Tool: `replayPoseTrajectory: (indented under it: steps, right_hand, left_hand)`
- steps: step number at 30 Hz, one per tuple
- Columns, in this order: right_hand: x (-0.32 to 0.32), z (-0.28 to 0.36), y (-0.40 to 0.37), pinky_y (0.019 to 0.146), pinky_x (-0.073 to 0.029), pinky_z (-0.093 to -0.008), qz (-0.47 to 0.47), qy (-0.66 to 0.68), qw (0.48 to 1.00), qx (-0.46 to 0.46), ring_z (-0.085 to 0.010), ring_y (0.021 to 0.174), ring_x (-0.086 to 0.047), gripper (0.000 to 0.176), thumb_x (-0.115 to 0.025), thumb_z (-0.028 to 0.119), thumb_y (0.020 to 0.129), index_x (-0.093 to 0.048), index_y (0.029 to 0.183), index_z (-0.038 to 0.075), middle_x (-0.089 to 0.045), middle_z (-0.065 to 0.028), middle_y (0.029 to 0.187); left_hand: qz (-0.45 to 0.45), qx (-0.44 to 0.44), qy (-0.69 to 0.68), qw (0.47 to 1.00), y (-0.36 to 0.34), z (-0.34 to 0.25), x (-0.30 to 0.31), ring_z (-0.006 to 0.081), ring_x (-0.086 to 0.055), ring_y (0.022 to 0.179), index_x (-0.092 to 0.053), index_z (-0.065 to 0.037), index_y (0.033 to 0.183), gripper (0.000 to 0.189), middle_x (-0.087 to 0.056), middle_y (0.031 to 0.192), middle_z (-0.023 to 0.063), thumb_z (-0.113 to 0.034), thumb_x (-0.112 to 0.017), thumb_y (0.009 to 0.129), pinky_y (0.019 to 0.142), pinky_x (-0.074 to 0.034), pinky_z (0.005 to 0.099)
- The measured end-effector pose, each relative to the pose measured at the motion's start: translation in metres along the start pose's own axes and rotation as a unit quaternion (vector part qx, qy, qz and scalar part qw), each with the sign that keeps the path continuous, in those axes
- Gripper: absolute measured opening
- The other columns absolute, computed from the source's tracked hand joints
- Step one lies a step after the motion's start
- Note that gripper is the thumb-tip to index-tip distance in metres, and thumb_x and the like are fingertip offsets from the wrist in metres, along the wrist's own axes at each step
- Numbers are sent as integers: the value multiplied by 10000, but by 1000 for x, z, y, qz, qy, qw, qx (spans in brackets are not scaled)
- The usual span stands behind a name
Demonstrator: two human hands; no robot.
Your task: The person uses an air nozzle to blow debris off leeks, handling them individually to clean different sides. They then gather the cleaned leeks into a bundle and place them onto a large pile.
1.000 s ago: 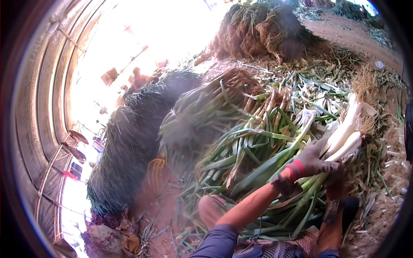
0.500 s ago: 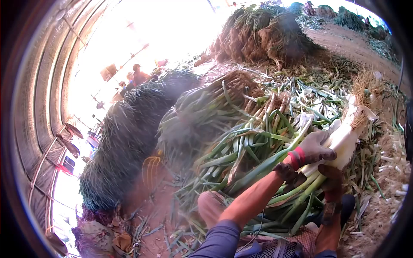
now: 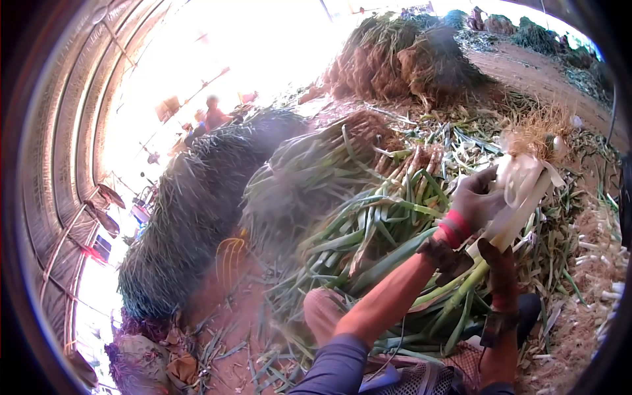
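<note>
So the biggest thing around me is the ribbed wall (image 3: 49, 191) curving up on my left. Next is the long green heap (image 3: 191, 191) beside it, then the pile with brown roots showing (image 3: 405, 56) at the back. Closer in there's a bundle (image 3: 306, 171) with its roots pointing away from me, just beside a tangle of loose stalks (image 3: 382, 227). The big green onions (image 3: 517, 197) I'm working with are in front of me, tilted, pale roots up and to the right, green tops down by my legs. My gloved left hand (image 3: 475, 201) is up on the white part near the roots, fingers partly curled and touching; can't tell how tight that grip is. My right hand (image 3: 499, 266) is lower, in a darker-looking glove, closed around the stalks where they turn green. Smallest stuff: a red band (image 3: 454, 228) at my left wrist and white scraps (image 3: 609, 293) on the ground to my right.
</note>
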State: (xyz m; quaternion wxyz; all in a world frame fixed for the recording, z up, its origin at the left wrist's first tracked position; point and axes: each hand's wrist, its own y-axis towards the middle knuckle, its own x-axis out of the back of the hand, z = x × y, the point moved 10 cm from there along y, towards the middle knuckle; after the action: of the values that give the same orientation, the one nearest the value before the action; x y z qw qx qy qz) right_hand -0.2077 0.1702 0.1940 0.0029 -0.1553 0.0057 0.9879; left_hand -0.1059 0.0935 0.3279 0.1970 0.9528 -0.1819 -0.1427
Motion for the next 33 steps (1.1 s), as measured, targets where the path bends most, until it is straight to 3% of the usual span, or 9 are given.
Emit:
replayPoseTrajectory:
  steps: [6,8,10,14,18,20,24,28,33]
  right_hand:
    - [9,-9,3,859,-534,-317,-8,8,999,33,-142,961,-645,442,-782,142,897,-620,1293,33,-689,-29,1065]
    - [34,-28,9,858,-532,-310,-30,7,998,59,-130,962,-636,446,-771,145,906,-617,1307,25,-687,-24,1068]
    - [90,-69,27,870,-523,-288,-2,-177,972,158,-115,963,-619,409,-704,164,961,-608,1322,-3,-677,-23,1115]
    - [87,-51,27,867,-532,-293,-42,-136,980,136,-128,958,-631,395,-679,179,976,-607,1316,-9,-678,-36,1113]
    - [45,-16,28,864,-541,-298,-51,-55,988,134,-142,952,-643,385,-654,194,991,-607,1310,-15,-679,-49,1110]
    - [27,4,30,862,-545,-300,-47,-29,989,136,-148,950,-649,381,-641,202,998,-606,1307,-18,-680,-56,1109]
    - [-13,51,29,961,-596,-411,74,160,982,65,-267,1017,-715,528,-660,215,944,-554,1381,-64,-700,-158,1176]
    - [-41,98,35,927,-603,-412,59,140,981,123,-273,965,-729,398,-679,207,961,-618,1252,-57,-740,-161,1057]
    - [-97,160,34,889,-582,-376,134,88,972,173,-246,943,-718,339,-695,177,954,-651,1206,-47,-737,-149,1006]
  left_hand:
    - [3,-3,-31,1000,0,-14,-36,102,-676,998,-609,15,1409,452,-746,1141,51,-87,-681,975,877,-558,262]
    - [23,8,-49,999,-4,-13,-48,138,-617,1214,-475,27,1530,592,-652,1379,112,-31,-631,962,1034,-506,295]
    - [79,-32,-36,996,-6,-30,-59,167,-570,1315,-427,21,1569,623,-615,1444,135,-85,-652,998,1134,-435,320]
    - [155,-20,-125,980,-9,-29,-68,142,-570,1267,-429,20,1563,614,-641,1388,84,-247,-659,1060,1099,-444,306]
    - [83,-25,115,990,-8,-35,-47,222,-655,1191,-384,-19,1592,668,-693,1304,167,-336,-640,1062,1042,-504,366]
    - [100,73,386,914,-13,-30,-28,359,-695,1155,-380,-34,1592,769,-704,1244,232,-456,-666,1016,1024,-522,436]
    - [68,-58,356,930,-71,-31,9,452,-615,1258,-295,-39,1624,1032,-599,1393,288,-577,-771,883,1057,-501,505]
    - [-1,-54,544,837,-135,-21,18,476,-414,1436,-223,11,1630,1443,-412,1553,253,-669,-929,571,1171,-364,559]
    - [-159,-75,571,802,-120,-81,6,480,-447,1357,-148,27,1616,1332,-411,1497,288,-380,-901,596,1137,-354,574]
